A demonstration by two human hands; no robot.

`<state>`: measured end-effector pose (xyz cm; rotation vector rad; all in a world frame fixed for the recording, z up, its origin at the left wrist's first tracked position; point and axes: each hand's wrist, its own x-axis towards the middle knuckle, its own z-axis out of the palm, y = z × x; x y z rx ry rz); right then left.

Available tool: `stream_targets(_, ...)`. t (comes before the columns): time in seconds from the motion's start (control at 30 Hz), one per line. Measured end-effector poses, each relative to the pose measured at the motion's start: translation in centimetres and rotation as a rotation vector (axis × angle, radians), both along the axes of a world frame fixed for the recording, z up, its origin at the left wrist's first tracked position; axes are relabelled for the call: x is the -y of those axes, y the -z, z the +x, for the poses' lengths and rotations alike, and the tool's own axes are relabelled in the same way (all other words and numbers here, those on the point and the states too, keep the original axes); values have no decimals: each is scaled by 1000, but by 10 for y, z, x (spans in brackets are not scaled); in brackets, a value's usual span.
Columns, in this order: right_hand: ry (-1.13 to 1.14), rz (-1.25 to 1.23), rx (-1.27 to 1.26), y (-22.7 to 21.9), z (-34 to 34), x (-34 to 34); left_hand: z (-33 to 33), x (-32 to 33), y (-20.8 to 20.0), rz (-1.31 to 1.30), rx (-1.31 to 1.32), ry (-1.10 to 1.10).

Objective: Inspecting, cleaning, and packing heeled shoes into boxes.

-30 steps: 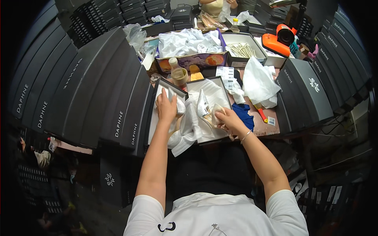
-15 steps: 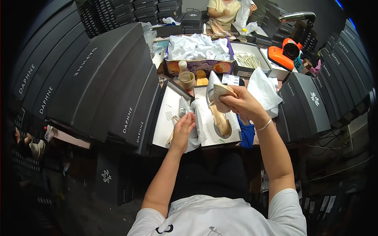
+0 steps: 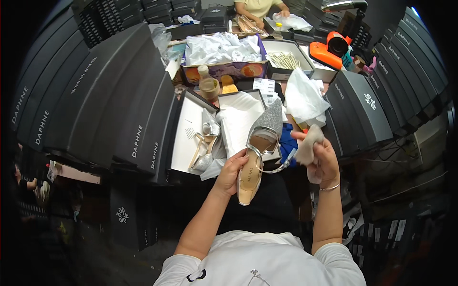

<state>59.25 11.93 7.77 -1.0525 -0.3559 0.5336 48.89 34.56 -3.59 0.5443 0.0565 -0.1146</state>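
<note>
A pointed silver glitter shoe [image 3: 255, 162] with an ankle strap and tan insole is gripped at its heel end by my left hand [image 3: 231, 175]. Its toe points up and away from me. My right hand [image 3: 324, 161], to the right of the shoe, holds a crumpled whitish cloth [image 3: 310, 148] between its fingers, apart from the shoe. The other silver shoe [image 3: 206, 155] lies in the open shoebox [image 3: 187, 126] beyond my left hand, partly in clear wrap. White paper [image 3: 241, 118] lines the box half behind the held shoe.
Stacked dark shoeboxes [image 3: 114, 95] wall the left side; more boxes [image 3: 358, 109] stand right. Beyond are a bottle [image 3: 208, 86], a carton of white tissue [image 3: 224, 50], a tray of thin sticks [image 3: 284, 60] and an orange tool [image 3: 326, 55]. Another person [image 3: 257, 9] works opposite.
The shoe has come out of the box toward me, passing from my right hand to my left. My right hand has moved right with the cloth. The view has shifted slightly.
</note>
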Motion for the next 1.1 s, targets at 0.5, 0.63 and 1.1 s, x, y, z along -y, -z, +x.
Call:
stream_targets(0.5, -227, 97, -306, 83, -4, -69, -85, 44, 21, -61, -319, 375)
stream_targets(0.63, -244, -97, -197, 82, -20, -79, -87, -14, 31, 386, -198, 335)
stream_targets(1.1, 148, -525, 1372, 78, -73, -56, -51, 8, 24, -175, -327, 22)
